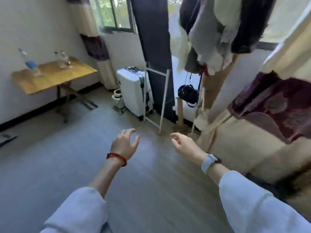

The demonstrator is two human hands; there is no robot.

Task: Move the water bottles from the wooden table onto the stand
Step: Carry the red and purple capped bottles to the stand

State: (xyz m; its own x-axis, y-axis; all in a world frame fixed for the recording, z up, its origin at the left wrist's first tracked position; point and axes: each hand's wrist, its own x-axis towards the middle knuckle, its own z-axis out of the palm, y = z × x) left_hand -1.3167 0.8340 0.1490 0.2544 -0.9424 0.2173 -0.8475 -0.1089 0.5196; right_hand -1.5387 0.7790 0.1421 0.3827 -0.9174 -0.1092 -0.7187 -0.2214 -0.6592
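A wooden folding table (67, 76) stands against the left wall. On it a tall clear bottle with a blue label (30, 63) stands near the left end, and two smaller clear bottles (63, 59) stand close together farther back. My left hand (125, 143), with a red bead bracelet, hovers over the floor, fingers apart and empty. My right hand (183, 147), with a pale wristwatch, is held out beside it, fingers loosely curled and empty. Both hands are far from the table. A white frame stand (161, 101) leans by the dark panel ahead.
A white suitcase (133, 91) stands ahead next to a dark upright panel (151, 39). Clothes hang on a rack (218, 31) at upper right, with a dark bag (188, 95) below. Curtains (269, 98) fill the right side. Grey floor (67, 165) lies between me and the table.
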